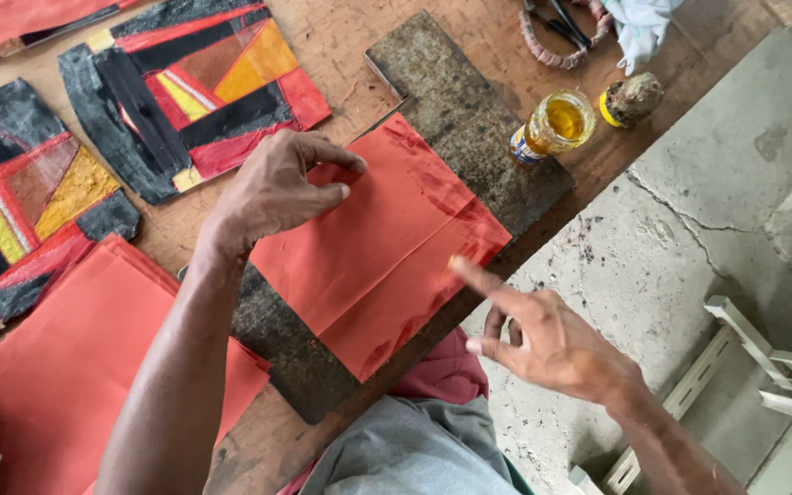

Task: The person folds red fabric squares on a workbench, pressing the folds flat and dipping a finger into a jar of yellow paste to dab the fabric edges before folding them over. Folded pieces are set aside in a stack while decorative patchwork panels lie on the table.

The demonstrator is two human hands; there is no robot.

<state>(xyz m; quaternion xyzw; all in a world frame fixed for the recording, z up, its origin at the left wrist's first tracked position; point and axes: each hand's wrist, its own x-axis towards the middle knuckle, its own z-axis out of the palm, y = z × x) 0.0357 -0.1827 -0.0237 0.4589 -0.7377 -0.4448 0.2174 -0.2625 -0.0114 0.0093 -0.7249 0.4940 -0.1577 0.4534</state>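
Observation:
A red sheet (378, 247) lies flat on a dark worn board (469, 128) on the wooden table (341, 37). Wet shiny streaks show along the sheet's right edge. My left hand (272, 188) rests on the sheet's upper left corner, fingertips pressing it down. At the sheet's right edge my right hand (543, 335) has its index finger stretched out, the tip touching the wet strip. Neither hand holds anything.
An open jar of amber liquid (556, 124) and its lid (630, 99) stand at the board's far end. Patchwork panels (194, 82) of black, red and yellow lie at the upper left. A stack of red sheets (75, 357) lies at the lower left. The concrete floor (689, 220) is to the right.

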